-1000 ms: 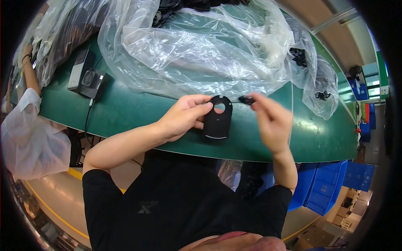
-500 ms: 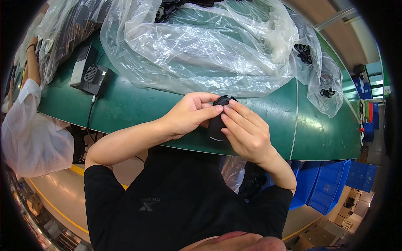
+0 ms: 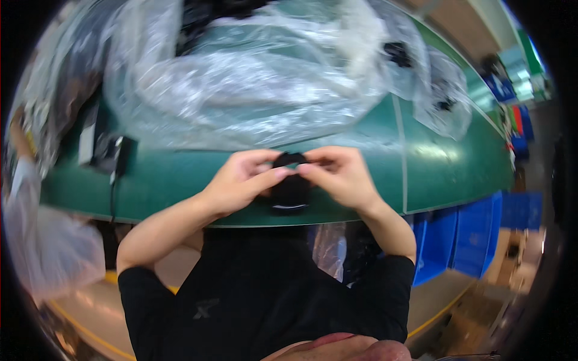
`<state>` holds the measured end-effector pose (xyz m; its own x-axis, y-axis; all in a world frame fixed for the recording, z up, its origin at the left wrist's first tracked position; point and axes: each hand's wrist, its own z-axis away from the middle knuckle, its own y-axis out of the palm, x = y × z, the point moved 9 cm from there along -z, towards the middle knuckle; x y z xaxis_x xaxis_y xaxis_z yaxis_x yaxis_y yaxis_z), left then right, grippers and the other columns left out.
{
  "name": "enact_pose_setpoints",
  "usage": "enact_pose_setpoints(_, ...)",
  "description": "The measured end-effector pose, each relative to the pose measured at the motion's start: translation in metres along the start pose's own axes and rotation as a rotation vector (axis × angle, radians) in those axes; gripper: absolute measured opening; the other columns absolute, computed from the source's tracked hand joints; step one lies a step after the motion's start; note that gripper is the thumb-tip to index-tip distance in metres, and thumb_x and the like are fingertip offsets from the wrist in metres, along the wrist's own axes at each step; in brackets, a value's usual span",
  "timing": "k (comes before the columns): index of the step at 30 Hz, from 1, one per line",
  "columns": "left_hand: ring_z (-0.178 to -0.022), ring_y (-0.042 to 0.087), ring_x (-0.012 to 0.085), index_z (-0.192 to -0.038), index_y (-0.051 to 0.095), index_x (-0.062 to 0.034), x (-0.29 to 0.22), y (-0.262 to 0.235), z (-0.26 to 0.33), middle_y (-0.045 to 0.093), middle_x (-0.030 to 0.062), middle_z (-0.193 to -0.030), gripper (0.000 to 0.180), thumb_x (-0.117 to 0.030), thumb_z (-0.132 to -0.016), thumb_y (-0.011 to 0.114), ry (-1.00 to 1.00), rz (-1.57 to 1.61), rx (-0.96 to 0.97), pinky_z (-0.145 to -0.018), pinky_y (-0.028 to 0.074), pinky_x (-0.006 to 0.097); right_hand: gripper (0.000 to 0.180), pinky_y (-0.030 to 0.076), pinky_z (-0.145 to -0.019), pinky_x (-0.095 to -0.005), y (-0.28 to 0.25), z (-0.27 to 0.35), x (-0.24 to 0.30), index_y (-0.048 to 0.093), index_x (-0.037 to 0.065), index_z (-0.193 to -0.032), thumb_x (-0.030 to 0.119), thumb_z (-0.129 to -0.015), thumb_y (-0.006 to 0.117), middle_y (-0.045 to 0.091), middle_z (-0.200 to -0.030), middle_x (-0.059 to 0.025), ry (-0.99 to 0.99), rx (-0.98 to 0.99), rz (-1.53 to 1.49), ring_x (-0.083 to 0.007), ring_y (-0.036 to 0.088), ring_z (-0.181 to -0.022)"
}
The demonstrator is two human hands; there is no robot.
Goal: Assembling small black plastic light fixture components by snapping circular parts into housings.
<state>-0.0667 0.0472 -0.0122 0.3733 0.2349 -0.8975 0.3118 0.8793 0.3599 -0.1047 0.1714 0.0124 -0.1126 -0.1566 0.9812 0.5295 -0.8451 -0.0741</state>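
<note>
A black rounded plastic part (image 3: 290, 195) with a notched, ring-like top sits between my hands near the table's front edge. My left hand (image 3: 248, 179) is closed on its left side, thumb against the upper rim. On the other side, my right hand (image 3: 338, 174) pinches the same rim between thumb and fingers. Both thumb tips nearly meet at the top of the part. Motion blur hides its finer shape, and I cannot tell whether it is one piece or two.
A large clear plastic bag (image 3: 241, 90) spreads over the green table (image 3: 198, 174), with black parts (image 3: 211, 24) at its far end. Left stands a small black device (image 3: 108, 153) with a cable. Blue bins (image 3: 463, 234) are at the right. Another person's sleeve (image 3: 30, 186) shows far left.
My right hand has gone from fingers laid flat over the part to pinching its rim with the thumb. The whole view has shifted and blurred.
</note>
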Motion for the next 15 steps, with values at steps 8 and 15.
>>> enact_pose_setpoints(8, -0.082, 0.061, 0.0064, -0.118, 0.052, 0.001, 0.012, -0.014, 0.003, 0.065, 0.0059, -0.1, 0.033, -0.017, -0.091, 0.055, -0.043, -0.014, -0.076, -0.063, 0.047, 0.018, 0.016, 0.048, -0.061, -0.0231, -0.096, 0.013, 0.018, 0.066, -0.003, -0.091, 0.009, -0.081, 0.066, 0.065, -0.076, -0.0049, -0.163, -0.316, 0.048, -0.0097, 0.06, -0.067)
enact_pose_setpoints(15, -0.082, 0.061, 0.0074, -0.118, 0.053, -0.0004, 0.014, -0.001, -0.002, 0.065, 0.0057, -0.101, 0.033, -0.019, -0.091, 0.055, -0.075, 0.057, -0.036, -0.062, 0.047, 0.018, 0.02, 0.05, -0.066, -0.0262, -0.418, 0.057, -0.014, 0.07, 0.003, -0.088, 0.018, -0.074, 0.071, 0.068, -0.076, -0.0065, -0.087, -1.233, 0.625, -0.0137, 0.064, -0.068)
